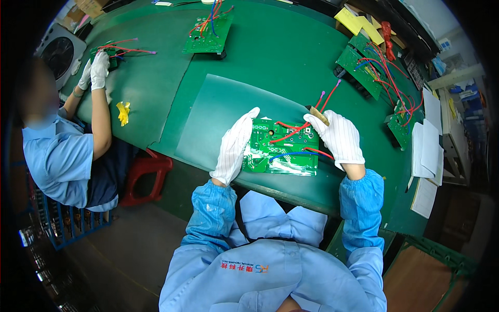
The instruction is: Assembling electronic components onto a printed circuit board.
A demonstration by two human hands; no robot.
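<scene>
A green circuit board (284,151) lies on the mat in front of me, with red wires and one blue wire on it and a shiny glare along its near edge. Its left edge is gripped by my left hand (235,144) in a white glove, the fingers pointing away from me. My right hand (340,136), also gloved in white, is closed at the board's far right corner. From its fingers sticks a tan, flat-ended piece (319,115), whose kind I cannot make out. Two red wires with purple tips run out past it.
At the left a co-worker's gloved hands (95,72) handle another wired board. Further boards stand at the back (209,35) and the right (360,67). A crumpled yellow piece (123,113) lies left; papers (427,151) line the right edge. A red stool (146,177) stands below.
</scene>
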